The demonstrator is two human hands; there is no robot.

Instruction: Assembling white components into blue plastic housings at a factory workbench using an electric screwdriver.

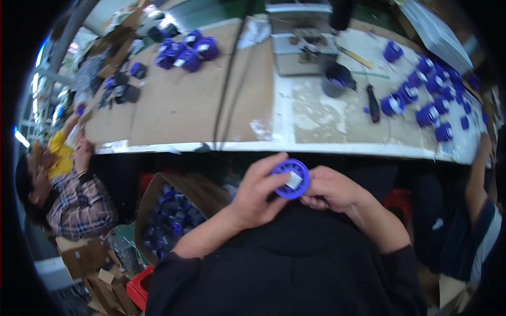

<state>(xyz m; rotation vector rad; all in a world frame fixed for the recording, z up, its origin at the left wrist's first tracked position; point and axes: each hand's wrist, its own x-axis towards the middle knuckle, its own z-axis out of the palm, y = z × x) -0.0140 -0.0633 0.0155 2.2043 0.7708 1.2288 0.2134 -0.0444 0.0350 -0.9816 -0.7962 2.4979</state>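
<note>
In front of my body, just off the table's near edge, a round purple plastic housing (291, 171) faces up, with slots round its inside and a white label in the middle. My left hand (256, 190) grips it from the left, with the thumb over its face. At the housing's right edge my right hand (333, 188) is closed, with its fingers curled in. Whatever lies between those fingers is hidden.
Purple housings stand in a cluster (188, 51) at the far left and a larger pile (433, 87) at right. A dark cup (336, 80), a screwdriver (373, 104) and a metal fixture (304, 45) stand mid-table. A carton of parts (174, 218) sits lower left. Other people flank me.
</note>
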